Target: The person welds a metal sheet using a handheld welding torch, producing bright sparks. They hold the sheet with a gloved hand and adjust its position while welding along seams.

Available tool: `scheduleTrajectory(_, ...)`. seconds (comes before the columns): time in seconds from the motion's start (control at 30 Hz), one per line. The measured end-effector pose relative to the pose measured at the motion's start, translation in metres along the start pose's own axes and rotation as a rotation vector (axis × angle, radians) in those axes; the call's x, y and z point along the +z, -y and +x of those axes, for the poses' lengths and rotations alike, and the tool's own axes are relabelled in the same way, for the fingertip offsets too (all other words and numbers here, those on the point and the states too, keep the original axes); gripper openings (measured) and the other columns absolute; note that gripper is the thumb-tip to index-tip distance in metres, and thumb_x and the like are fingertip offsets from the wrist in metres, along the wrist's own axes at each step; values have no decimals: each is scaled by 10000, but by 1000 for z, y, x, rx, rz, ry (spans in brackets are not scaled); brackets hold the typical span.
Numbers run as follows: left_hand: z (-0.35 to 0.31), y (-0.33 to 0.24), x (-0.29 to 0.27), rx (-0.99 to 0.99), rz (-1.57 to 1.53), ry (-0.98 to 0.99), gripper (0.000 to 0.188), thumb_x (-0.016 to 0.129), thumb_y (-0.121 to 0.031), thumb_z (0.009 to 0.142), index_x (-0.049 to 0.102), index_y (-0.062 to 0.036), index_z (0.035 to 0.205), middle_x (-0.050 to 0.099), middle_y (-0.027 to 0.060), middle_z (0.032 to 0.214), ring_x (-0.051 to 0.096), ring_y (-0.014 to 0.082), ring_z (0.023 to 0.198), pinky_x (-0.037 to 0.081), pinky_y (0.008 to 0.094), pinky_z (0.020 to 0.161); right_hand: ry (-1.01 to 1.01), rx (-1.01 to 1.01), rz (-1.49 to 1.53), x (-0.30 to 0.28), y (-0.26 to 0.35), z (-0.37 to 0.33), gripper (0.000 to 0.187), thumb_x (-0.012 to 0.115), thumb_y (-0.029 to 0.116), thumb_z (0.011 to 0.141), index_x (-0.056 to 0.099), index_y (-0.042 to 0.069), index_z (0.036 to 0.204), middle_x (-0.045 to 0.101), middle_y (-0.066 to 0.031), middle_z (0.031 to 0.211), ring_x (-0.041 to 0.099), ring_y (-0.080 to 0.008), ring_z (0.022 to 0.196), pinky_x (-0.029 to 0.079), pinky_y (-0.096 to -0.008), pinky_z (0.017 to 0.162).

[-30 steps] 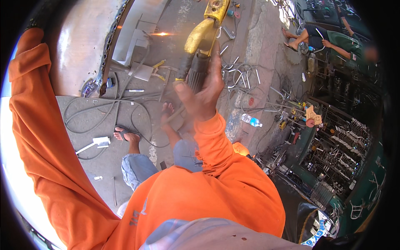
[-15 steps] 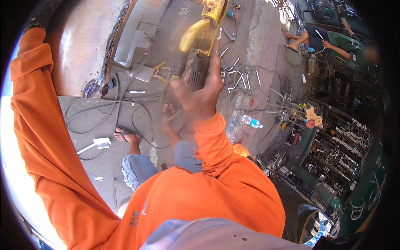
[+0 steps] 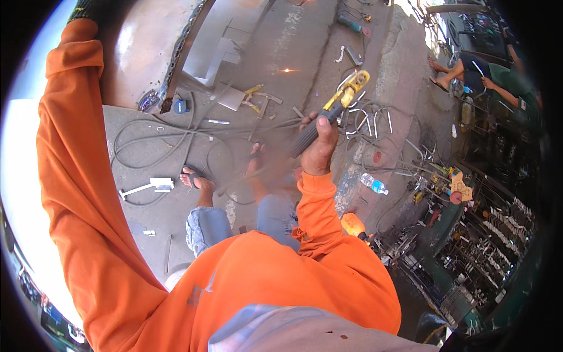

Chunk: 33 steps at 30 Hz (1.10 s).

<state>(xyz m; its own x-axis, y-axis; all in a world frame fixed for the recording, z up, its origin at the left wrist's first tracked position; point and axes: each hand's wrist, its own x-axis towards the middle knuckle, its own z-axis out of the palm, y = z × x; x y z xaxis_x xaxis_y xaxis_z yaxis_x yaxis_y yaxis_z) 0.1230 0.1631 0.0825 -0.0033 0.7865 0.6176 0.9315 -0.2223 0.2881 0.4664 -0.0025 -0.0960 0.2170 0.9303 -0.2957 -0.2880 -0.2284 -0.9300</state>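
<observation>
The right hand (image 3: 319,151) has its grip closed around the black handle of a yellow-headed welding electrode holder (image 3: 336,107), raised above the floor (image 3: 275,132). The left hand (image 3: 84,9), dark-gloved, is mostly cut off near a metal sheet (image 3: 138,56); its grip cannot be judged.

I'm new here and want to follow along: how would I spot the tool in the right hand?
Find the big orange sweatshirt, then follow its right sleeve up to the right hand. It grips the tool, whose black ribbed handle and yellow head set it apart from the silvery bent tubes beyond.
</observation>
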Motion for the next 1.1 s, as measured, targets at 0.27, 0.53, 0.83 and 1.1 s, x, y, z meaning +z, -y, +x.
scheduleTrajectory(0.27, 9, 77, -11, -135, -431, 318, 206, 607, -70, 951, 713, -27, 1122, 682, 37, 896, 660, 162, 868, 548, 293, 796, -623, 645, 372, -156, -104, -29, 288, 649, 172, 789, 537, 100, 1044, 530, -58, 967, 536, -222, 944, 465, -396, 959)
scheduleTrajectory(0.53, -175, 58, -139, -698, -256, -95, 405, 556, -285, 1069, 639, 26, 1314, 683, 144, 1286, 695, 235, 1102, 554, 359, 970, -811, 723, 129, -228, -133, -12, 389, 679, 282, 804, 488, 41, 1042, 547, -114, 970, 592, -263, 818, 493, -434, 824)
scheduleTrajectory(0.83, -584, -90, -122, -1597, -22, 663, 355, 631, -320, 983, 699, -57, 1213, 748, 161, 1076, 723, 275, 999, 560, 378, 883, -139, 336, -1174, -177, -127, 86, 764, 697, 225, 755, 436, -148, 1368, 589, -335, 1292, 597, -482, 1206, 446, -500, 1081)
scheduleTrajectory(1.1, -666, -164, -110, -1713, -195, 752, 415, 635, -348, 970, 685, -46, 1250, 735, 182, 1158, 693, 282, 1039, 540, 410, 910, -77, 444, -871, -125, -154, 92, 885, 791, 385, 711, 467, -151, 1336, 588, -272, 1264, 623, -386, 1082, 483, -446, 985)
